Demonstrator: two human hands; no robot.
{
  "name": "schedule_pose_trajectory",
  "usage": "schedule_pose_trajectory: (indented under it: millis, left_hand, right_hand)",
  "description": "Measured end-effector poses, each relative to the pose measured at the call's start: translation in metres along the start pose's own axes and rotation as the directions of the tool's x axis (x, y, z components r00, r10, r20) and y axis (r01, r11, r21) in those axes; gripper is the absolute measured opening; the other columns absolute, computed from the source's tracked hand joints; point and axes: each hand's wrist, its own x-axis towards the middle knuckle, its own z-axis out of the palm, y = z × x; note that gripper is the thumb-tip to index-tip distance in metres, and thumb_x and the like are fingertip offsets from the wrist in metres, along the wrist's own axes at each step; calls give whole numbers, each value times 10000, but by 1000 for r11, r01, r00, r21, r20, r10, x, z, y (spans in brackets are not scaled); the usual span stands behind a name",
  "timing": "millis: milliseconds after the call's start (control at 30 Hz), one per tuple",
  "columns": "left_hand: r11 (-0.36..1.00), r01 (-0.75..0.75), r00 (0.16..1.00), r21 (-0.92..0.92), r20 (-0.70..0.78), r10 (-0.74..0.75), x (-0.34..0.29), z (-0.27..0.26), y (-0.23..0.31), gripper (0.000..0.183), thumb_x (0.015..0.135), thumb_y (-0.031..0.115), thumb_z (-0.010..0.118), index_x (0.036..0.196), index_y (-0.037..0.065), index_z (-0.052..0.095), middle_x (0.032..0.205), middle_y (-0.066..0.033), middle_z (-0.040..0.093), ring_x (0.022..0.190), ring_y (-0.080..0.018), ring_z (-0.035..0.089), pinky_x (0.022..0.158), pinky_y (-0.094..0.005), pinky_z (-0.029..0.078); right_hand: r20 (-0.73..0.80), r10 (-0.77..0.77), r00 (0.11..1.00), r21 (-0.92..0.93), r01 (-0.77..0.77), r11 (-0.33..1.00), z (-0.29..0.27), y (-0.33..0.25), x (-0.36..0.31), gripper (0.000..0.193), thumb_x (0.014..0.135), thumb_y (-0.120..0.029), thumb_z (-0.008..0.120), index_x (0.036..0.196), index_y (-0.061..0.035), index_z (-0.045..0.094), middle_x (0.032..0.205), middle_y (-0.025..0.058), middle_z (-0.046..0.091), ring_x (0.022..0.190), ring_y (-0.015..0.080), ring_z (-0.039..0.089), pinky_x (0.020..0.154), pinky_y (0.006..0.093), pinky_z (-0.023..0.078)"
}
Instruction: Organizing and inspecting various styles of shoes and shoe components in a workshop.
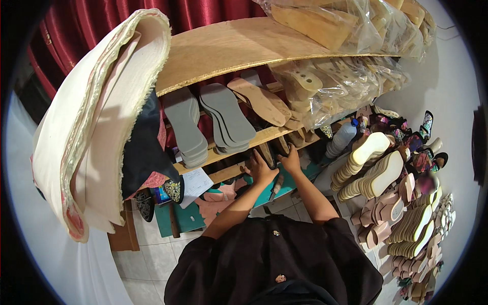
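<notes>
Both my arms reach forward to a lower shelf under the wooden rack. My left hand (pixel 262 172) closes around a dark-edged shoe (pixel 266 154) with a tan inside. Close beside it, my right hand (pixel 291 160) grips a second, similar dark shoe (pixel 283 145). The two shoes stand side by side, toes pointing away from me; my fingers partly cover them. Above the hands, stacks of grey insole-shaped sheets (pixel 223 114) and tan sole pieces (pixel 262 101) lie on the shelf. A hammer-like or knife-like tool with a pale handle (pixel 277 184) lies below on the teal table.
A wooden board (pixel 218 48) spans overhead, with plastic-bagged shoe lasts (pixel 325 84) at the right. Folded cream cloth (pixel 101 122) hangs at the left. A teal table (pixel 163 219) holds paper (pixel 194 185) and pink scraps (pixel 216 203). Stacked soles (pixel 373 175) and a bottle (pixel 341 138) stand at the right.
</notes>
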Motion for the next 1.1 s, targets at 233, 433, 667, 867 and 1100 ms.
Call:
schedule_pose_trajectory:
  millis: [233, 433, 667, 867, 1100]
  left_hand:
    - [998, 3, 1000, -56, -23, -4, 1, 5, 4, 1136, 599, 278, 754, 1419, 63, -2, 1449, -267, 63, 1356, -393, 94, 966, -680, 106]
    - [946, -79, 997, -313, -12, 80, 2, 4, -1, 1133, 644, 235, 749, 1434, 110, -53, 1447, -303, -40, 1350, -444, 15, 979, -677, 73]
    - [725, -236, 972, -648, -151, 182, 6, -10, -17, 944, 662, 101, 699, 1390, -21, 112, 1410, -256, 172, 1315, -374, 197, 1070, -413, 188]
    - [434, 108, 978, -895, 173, 113, -40, -62, -28, 699, 667, 15, 674, 1286, -3, 349, 1217, -108, 474, 1125, -206, 458, 959, -312, 355]
    - [97, 401, 914, -911, 405, 25, -64, -95, -87, 506, 642, -18, 477, 1143, -84, 514, 1108, -155, 580, 1047, -291, 558, 928, -372, 443]
  right_hand:
    - [-3, 27, 1000, 58, -27, 998, -6, -21, -6, 723, 678, -191, 738, 1304, -26, 415, 1225, 217, 513, 1103, 346, 526, 919, 380, 424]
    - [-29, -39, 999, 96, 41, 995, -9, -15, -4, 647, 706, -225, 717, 1270, -34, 465, 1193, 216, 543, 1082, 339, 546, 884, 381, 440]
    - [-100, 0, 995, 127, 13, 992, -14, -51, -30, 600, 740, -295, 683, 1264, -81, 485, 1084, 208, 602, 1019, 350, 577, 847, 391, 451]
    - [-112, 88, 990, 260, -56, 964, -30, -35, -84, 589, 755, -280, 682, 1263, -55, 484, 1112, 190, 600, 1035, 297, 583, 864, 344, 443]
    - [-130, 197, 972, 484, -111, 868, -63, -42, -160, 557, 773, -175, 690, 1263, -14, 480, 1120, 122, 615, 1022, 160, 569, 880, 278, 425]
